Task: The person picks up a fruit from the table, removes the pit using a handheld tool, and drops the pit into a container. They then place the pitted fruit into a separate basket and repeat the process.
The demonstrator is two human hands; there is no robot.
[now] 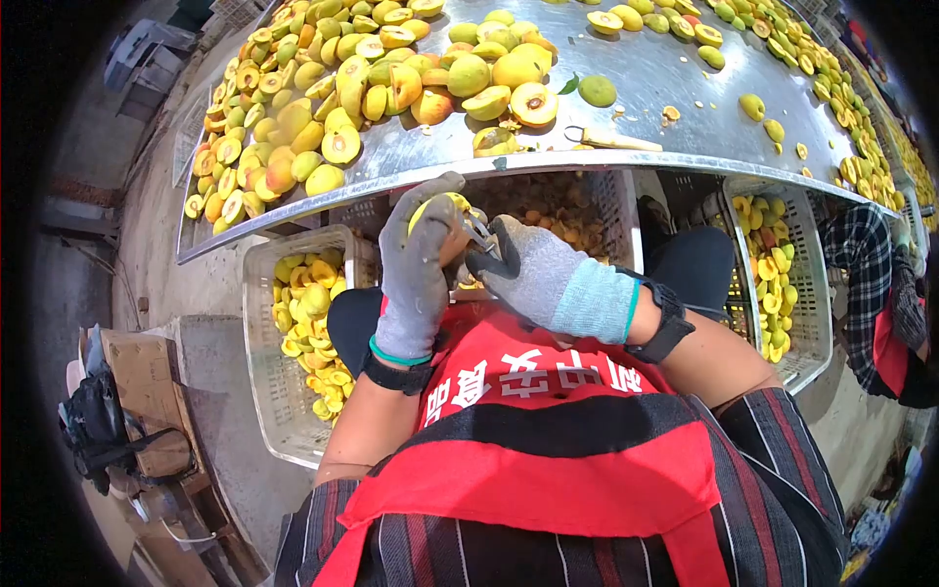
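My left hand (419, 259), in a grey work glove, has its fingers wrapped round a yellow peach (437, 207) just beyond the front edge of the metal table. Close beside it, my right hand (518, 262), also gloved, grips a small metal tool (477, 229). The tool's narrow metal end is against or very near the peach; its handle is hidden in my fist. Whether the peach is whole or cut I cannot tell. On the metal table (391, 157) lie many peaches and cut halves (342, 144), some showing their pits.
A white crate (256, 367) of yellow peach halves stands at my left, another crate (817, 323) at my right. Below the table, a crate (626, 210) holds scraps. A wooden-handled tool (626, 143) lies near the table edge. At right is another person's plaid sleeve (861, 284). Cardboard (147, 391) stands left.
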